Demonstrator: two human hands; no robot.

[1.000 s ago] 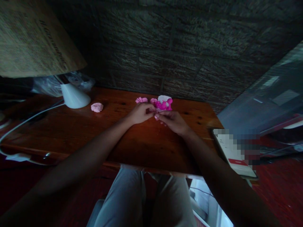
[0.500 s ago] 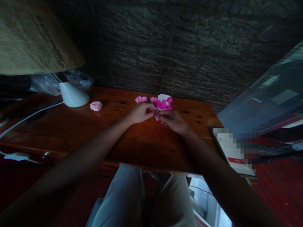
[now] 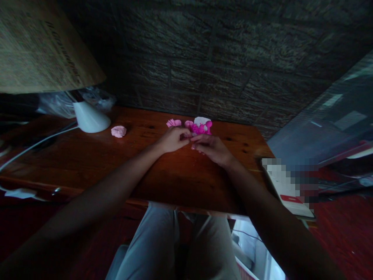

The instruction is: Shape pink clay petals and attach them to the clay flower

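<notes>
My left hand is closed in a pinch over the wooden table, its fingertips meeting those of the other hand. My right hand is also pinched, with a small pink piece showing at its fingertips. What lies between the left fingers is hidden. Just behind the hands are a ridged light-pink piece, a round pink piece and bright magenta shapes in front of a white piece. They look like modelling clay. A pale pink lump sits apart on the left.
A lamp with a white base and a wide printed shade stands at the left of the wooden table. Clear plastic lies behind it. A dark stone wall rises at the back. A flat white item lies on the right edge.
The fingers have shifted slightly: my right fingertips have spread a little and less of the pink piece shows beneath them. The lamp, the lump and the clay pieces stay in place.
</notes>
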